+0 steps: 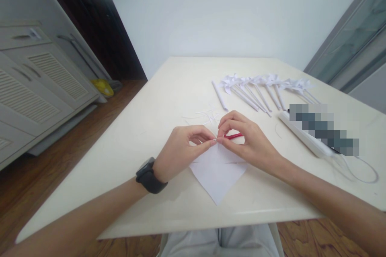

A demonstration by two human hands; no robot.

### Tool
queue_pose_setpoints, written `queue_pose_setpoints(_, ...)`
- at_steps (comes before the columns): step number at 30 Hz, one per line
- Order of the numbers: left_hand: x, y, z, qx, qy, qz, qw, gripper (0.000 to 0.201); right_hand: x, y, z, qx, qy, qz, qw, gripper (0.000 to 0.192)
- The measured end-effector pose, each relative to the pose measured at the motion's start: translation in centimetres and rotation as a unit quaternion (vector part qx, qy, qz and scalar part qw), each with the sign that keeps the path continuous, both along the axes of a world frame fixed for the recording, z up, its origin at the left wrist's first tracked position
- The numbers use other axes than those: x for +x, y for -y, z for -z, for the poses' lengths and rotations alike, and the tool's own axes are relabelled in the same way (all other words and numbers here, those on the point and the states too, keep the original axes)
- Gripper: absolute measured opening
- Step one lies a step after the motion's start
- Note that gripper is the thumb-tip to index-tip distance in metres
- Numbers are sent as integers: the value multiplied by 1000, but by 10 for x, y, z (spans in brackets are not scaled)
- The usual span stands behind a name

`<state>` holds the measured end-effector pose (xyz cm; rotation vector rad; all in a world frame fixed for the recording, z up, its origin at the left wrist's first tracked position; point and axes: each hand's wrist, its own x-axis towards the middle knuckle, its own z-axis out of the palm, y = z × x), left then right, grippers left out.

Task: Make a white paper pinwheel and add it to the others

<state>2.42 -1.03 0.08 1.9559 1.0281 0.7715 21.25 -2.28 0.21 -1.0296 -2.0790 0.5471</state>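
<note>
Near the front edge of the desk, lying flat as a white paper square, one corner pointing at the edge, its far corner being pinched. Pinching that corner between thumb and forefinger: left hand, watch showing at the wrist. Meeting it fingertip to fingertip: right hand, fingers narrow, partly hiding a red pencil; hard telling whether gripping it. Lying toward the far right corner: paper pinwheels in a row. Sitting along the right edge: a long white box, partly blurred out, cord trailing.
</note>
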Motion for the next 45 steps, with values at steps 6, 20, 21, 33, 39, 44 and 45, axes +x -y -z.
queue_pose_setpoints(6,0,1,-1,11,-9,4,1000,17,0,-1,1,-1,-7,-4,1000,7)
queue_pose_setpoints(20,1,1,1,12,-16,3,1000,19,-1,0,1,-5,-17,6,1000,2)
queue_pose_setpoints(21,1,1,1,14,-16,4,1000,20,-1,0,2,-9,-18,5,1000,2)
queue_pose_setpoints(33,3,2,0,38,-31,14,999,19,-2,1,4,-18,-12,6,1000,6)
queue_pose_setpoints(39,3,4,-2,39,-38,10,998,19,-4,3,4,13,-14,13,1000,9)
queue_pose_setpoints(44,3,5,-3,32,-31,14,999,20,-4,5,3,11,-19,12,1000,9)
queue_pose_setpoints(45,3,4,-2,30,-28,13,999,20,-4,4,3,8,-21,12,1000,9)
